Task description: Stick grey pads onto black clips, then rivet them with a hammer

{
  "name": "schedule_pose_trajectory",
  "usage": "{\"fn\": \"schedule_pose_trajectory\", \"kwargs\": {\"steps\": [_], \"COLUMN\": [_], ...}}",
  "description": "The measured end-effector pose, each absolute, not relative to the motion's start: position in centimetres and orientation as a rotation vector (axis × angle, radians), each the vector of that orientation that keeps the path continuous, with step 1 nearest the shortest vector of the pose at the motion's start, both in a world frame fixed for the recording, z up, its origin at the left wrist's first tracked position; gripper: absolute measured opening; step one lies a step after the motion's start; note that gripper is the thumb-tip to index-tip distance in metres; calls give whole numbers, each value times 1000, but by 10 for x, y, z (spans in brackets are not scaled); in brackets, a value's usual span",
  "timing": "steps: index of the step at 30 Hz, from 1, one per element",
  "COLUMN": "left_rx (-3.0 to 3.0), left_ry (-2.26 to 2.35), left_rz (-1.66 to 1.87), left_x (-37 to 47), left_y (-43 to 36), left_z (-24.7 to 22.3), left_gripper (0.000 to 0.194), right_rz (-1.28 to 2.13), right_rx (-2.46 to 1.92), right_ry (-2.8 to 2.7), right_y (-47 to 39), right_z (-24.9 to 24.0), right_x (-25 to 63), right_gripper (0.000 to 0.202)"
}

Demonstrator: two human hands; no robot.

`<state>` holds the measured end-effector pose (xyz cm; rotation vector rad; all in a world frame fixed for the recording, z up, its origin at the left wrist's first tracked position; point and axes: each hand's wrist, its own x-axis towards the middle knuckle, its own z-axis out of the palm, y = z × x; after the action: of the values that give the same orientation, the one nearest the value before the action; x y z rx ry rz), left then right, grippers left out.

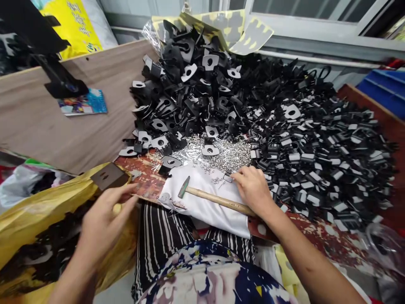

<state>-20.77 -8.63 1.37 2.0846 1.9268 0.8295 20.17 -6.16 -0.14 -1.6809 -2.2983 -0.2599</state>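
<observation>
Head view shows Chinese characters [82, 22] on yellow sack [70, 31] beyond hands [255, 190].

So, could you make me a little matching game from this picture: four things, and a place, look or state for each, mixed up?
Things:
1. Hammer
2. Left hand
3. Right hand
4. Small metal pins

Descriptions:
A. Pinching a small black piece
B. Silver, spread in a loose heap
C. Wooden handle, greenish head
D. By the yellow sack, thumb and fingers apart

Right pairs: 1-C, 2-D, 3-A, 4-B
</observation>
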Motion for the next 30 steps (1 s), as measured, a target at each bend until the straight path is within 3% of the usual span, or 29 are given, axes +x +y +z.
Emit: {"fn": "schedule_pose_trajectory", "kwargs": {"steps": [6,11,15,19,26,30], "left_rx": [2124,2048,2065,2069,1758,1187], "left_ry": [1715,1643,1723,1800,1916,1622], "left_rz": [712,747,776,872,1214,1387], "left_x": [-165,-168,-166,-164,-180,-175], "left_y": [-7,6,12,11,-22,-28], "left_z": [-26,-46,-59,-59,-37,-33], "left_gripper": [50,40,38,37,40,42], "right_rz": [-288,-2,99,8,82,101], "right_rx": [-1502,-1425,-1694,-1868,-1447,-1214], "right_ry": [-2607,-2292,-2028,-2074,-2275,-2536], "right_y": [-63,-94,-101,-93,-76,-67], "right_z": [-5,-8,-12,-11,-3,-20], "right_x": [206,237,236,213,206,215], "right_gripper": [19,36,20,17,36,41]}}
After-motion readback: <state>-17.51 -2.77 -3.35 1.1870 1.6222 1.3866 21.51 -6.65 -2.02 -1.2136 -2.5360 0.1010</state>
